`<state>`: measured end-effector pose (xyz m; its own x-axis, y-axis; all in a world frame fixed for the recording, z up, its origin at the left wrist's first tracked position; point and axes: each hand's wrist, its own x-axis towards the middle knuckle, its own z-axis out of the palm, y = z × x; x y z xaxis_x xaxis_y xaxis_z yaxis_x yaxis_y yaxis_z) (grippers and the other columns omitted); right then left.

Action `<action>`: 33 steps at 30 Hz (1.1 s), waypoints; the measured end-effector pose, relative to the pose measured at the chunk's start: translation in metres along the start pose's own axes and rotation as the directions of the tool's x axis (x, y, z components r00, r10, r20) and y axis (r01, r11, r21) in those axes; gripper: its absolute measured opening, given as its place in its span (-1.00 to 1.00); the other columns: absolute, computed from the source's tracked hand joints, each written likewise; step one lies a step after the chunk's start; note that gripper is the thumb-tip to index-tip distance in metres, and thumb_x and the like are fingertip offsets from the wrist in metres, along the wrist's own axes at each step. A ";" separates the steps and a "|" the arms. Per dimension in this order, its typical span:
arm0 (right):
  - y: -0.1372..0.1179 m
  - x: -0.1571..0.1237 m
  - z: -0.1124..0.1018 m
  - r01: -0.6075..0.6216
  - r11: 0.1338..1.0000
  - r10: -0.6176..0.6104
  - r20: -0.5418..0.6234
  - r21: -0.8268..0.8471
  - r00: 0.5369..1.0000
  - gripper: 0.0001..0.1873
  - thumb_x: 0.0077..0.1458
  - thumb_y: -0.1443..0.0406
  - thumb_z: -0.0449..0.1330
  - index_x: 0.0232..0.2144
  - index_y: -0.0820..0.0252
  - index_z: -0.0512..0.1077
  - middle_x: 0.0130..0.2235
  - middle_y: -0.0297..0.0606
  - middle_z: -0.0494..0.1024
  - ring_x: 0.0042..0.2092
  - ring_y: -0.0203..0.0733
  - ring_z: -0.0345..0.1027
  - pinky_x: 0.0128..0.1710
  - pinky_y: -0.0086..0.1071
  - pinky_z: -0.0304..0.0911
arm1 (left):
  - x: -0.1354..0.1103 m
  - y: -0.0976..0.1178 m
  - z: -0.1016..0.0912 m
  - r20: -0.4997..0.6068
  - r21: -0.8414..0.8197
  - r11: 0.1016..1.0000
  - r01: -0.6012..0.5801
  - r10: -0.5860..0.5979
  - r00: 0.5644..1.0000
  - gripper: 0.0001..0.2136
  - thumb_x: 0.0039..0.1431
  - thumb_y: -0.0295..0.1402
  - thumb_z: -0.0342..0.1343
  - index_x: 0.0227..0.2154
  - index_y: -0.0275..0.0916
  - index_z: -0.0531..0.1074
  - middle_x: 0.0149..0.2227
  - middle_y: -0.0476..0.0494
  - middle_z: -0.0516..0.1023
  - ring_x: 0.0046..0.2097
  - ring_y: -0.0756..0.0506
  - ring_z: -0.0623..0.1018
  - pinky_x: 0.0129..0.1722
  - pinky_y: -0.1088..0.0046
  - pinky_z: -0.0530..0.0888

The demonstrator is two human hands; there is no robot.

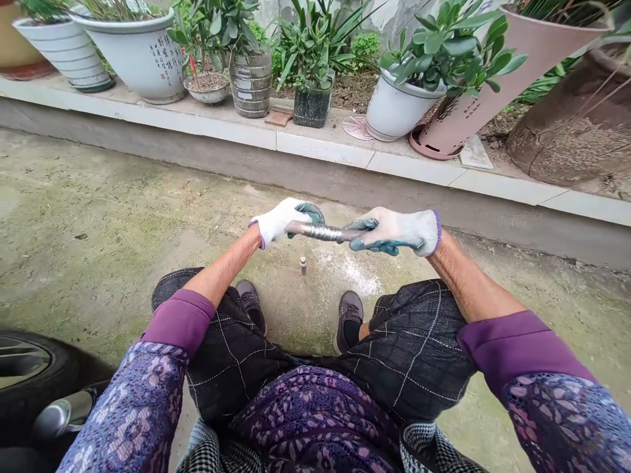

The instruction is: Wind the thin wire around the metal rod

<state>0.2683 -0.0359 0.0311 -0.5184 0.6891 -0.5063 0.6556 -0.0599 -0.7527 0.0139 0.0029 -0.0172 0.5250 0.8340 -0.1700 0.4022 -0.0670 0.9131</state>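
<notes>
1. See one mossy grey-green concrete floor (89, 210), cut off left and right; leaves open room on both sides.
2. See one raised white-tiled ledge (320, 148) across top, cut off both ends; bounds floor ahead.
3. Count eight plant pots (131, 66) in white, pink, yellow, grey and dark tones, foliage mostly cut off above. Plus one rough brown rounded block (572, 125), cropped right; can't tell if vessel or stump.
4. Count one black rubber tyre (64, 374), cropped lower left. Beside it, one silver-and-black cylinder (64, 414), blurred.
5. Note one white powdery patch (352, 269), fuzzy-edged.
6. Count two grey shoes (349, 309), heels hidden.
7. Count two white knit gloves, teal palms, purple cuffs: left hand (290, 220), right hand (394, 230), both clenched around rod.
8. Count one grey-brown rod (323, 231), silver-wrapped mid-length, held nearly level above floor; right end hidden in glove.
9. Count one small upright pale-topped peg (303, 265), below rod.
</notes>
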 end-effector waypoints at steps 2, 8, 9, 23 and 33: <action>0.002 0.003 0.003 -0.042 0.993 0.051 0.072 -0.111 0.996 -0.60 0.01 0.12 0.33 -0.12 0.21 0.57 -0.58 -0.44 0.26 -0.61 -0.41 0.05 -0.69 -0.51 -0.06 | 0.001 -0.004 -0.001 0.022 0.088 0.995 -0.037 0.035 0.999 -0.78 0.03 -0.47 0.10 -0.32 -0.32 0.63 -0.52 0.02 0.46 -0.55 0.10 0.32 -0.60 0.63 0.22; 0.006 0.030 0.008 -0.140 0.796 0.069 -0.142 -0.588 0.987 -0.77 0.05 0.26 0.25 -0.25 0.23 0.61 -0.54 -0.29 0.42 -0.52 -0.29 0.20 -0.51 -0.37 0.04 | 0.001 -0.008 0.011 0.053 0.275 0.961 0.028 -0.045 0.998 -0.85 0.02 -0.45 0.10 -0.40 -0.28 0.58 -0.61 0.05 0.40 -0.64 0.10 0.26 -0.67 0.58 0.17; 0.008 0.034 0.007 -0.173 0.762 0.056 -0.203 -0.624 0.978 -0.75 0.05 0.24 0.25 -0.24 0.22 0.62 -0.51 -0.26 0.46 -0.50 -0.26 0.23 -0.48 -0.35 0.05 | 0.001 -0.007 0.013 0.039 0.270 0.962 0.042 -0.055 0.998 -0.88 0.03 -0.45 0.10 -0.42 -0.29 0.55 -0.61 0.04 0.40 -0.65 0.09 0.27 -0.68 0.58 0.18; 0.004 0.017 -0.009 -0.064 0.992 -0.003 -0.515 -0.111 0.857 -0.68 0.11 0.10 0.28 -0.18 0.19 0.54 -0.53 -0.39 0.34 -0.59 -0.40 0.08 -0.65 -0.47 0.01 | -0.005 0.011 0.008 -0.112 -0.206 0.977 0.048 -0.072 0.991 -0.82 0.24 -0.48 0.10 -0.18 -0.38 0.57 -0.57 0.03 0.48 -0.70 0.14 0.25 -0.72 0.58 0.21; 0.006 0.003 -0.001 -0.021 0.998 0.020 0.010 0.052 1.000 -0.49 0.00 0.05 0.36 -0.06 0.23 0.55 -0.57 -0.48 0.27 -0.63 -0.44 0.05 -0.74 -0.54 0.00 | -0.004 0.003 0.001 0.028 -0.014 0.999 -0.040 0.040 0.999 -0.81 0.04 -0.52 0.09 -0.33 -0.33 0.59 -0.57 0.03 0.45 -0.61 0.11 0.30 -0.63 0.60 0.22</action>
<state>0.2706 -0.0337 0.0256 -0.5103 0.6807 -0.5256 0.6365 -0.1121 -0.7631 0.0143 -0.0014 -0.0141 0.5616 0.8148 -0.1436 0.3703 -0.0923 0.9243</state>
